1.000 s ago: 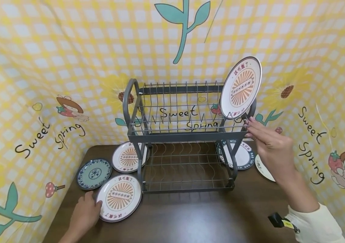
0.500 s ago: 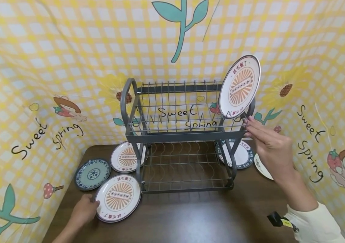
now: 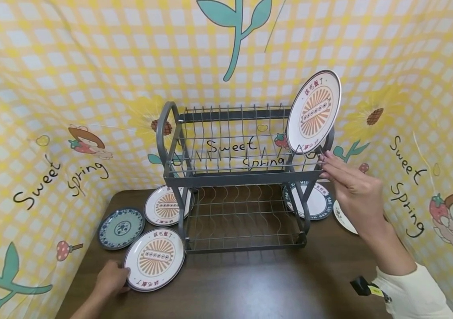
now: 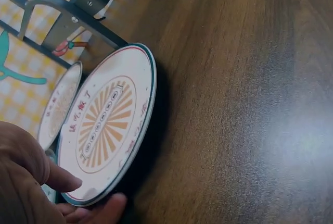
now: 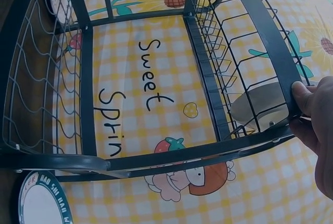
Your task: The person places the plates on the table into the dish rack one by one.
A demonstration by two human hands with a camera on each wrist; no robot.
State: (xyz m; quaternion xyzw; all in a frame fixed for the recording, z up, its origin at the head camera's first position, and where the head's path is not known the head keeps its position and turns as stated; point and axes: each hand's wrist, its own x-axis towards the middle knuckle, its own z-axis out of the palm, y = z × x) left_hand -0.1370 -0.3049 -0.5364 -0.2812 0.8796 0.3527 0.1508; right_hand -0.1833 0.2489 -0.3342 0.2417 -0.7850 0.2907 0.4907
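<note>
- Front-left plate: beside the left foot of the dish rack, on or just above the table
- Left hand: pinches rim, thumb above, fingers beneath; grip firmly
- Right hand: pinches upper right corner; brace without tilting

A black, yellow-labelled piece juts from the cream right sleeve.
</note>
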